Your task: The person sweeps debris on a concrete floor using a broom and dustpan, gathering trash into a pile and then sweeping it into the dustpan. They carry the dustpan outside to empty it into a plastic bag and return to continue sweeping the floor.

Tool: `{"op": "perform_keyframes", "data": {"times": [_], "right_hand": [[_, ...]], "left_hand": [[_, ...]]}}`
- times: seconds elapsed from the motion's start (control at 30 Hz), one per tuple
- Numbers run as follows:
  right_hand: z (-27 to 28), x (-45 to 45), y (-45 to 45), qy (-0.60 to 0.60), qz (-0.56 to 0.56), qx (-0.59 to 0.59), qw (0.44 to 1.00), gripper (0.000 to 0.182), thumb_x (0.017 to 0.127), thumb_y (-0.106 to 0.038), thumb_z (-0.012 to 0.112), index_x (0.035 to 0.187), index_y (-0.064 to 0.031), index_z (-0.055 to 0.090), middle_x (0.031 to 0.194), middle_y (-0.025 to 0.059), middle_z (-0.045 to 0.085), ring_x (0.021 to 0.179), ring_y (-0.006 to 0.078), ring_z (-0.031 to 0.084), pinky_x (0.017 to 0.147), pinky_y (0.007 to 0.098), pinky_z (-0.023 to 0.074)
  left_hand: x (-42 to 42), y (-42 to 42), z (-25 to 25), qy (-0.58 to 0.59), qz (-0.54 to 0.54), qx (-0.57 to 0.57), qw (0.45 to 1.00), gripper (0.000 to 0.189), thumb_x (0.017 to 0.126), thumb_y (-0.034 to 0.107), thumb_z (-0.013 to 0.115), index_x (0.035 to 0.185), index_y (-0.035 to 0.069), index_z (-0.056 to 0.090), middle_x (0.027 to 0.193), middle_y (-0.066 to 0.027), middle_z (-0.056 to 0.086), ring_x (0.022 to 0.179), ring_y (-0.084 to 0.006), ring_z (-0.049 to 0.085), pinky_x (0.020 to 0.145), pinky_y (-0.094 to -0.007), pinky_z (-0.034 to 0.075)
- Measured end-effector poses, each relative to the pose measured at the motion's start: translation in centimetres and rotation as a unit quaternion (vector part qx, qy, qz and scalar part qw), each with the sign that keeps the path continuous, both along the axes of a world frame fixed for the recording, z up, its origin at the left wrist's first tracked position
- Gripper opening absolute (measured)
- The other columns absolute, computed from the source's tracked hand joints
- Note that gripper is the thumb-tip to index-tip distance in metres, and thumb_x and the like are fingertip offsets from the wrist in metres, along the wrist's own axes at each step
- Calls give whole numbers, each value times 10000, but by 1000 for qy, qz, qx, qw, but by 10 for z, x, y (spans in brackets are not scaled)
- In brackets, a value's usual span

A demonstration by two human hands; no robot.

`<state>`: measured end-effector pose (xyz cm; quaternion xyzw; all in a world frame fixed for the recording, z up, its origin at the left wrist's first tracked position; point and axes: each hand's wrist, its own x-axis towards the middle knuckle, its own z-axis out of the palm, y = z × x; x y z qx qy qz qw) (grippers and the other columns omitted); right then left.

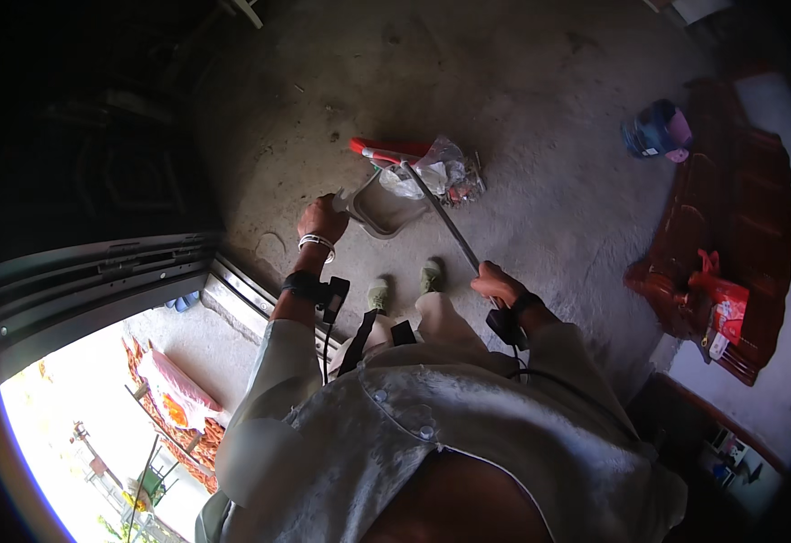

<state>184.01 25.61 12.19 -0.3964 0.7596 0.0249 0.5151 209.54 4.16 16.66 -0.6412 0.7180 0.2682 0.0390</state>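
My left hand [323,218] is closed around the handle end of a grey plastic dustpan [382,227], whose pan rests on or just above the concrete floor. The long grey pole of a broom [446,220] runs down to my right hand [497,284], which grips it. The broom's red head [392,149] lies across the far side of the dustpan. Crumpled clear plastic bags [436,170] and a heap of small litter [467,190] are at the pan's far right edge, partly under the broom; how much lies inside the pan I cannot tell.
A blue bucket [650,136] with something pink stands at the right, near a dark red wooden bench [742,203] bearing a red bag [728,302]. At the left, a metal door track [239,288] borders a bright outdoor area with a pink bag [175,390].
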Motion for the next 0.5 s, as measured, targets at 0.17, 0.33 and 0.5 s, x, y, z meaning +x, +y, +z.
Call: {"op": "perform_keyframes", "data": {"times": [0.17,0.33,0.5], "right_hand": [[37,26,37,-124,-67,-3,990,185,661,-144,489,649,26,418,540,117,498,431,185,492,386,319,385],[28,67,63,-88,3,-7,996,216,624,-135,501,711,44,417,575,146,525,497,207,529,436,342,421],[24,96,86,-136,-148,50,978,218,628,-138,524,740,11,413,544,71,457,433,154,463,365,317,379]], "left_hand": [[10,-4,-17,-12,-13,6,1000,383,667,249,543,1035,141,554,965,-146,587,911,-308,556,758,-403,457],[13,-8,-16,-7,-12,23,1000,340,683,252,530,1001,142,574,960,-145,590,906,-308,560,753,-402,457],[14,-10,-11,6,-24,15,1000,320,691,250,524,985,137,583,951,-145,593,901,-308,562,753,-398,457]]}}
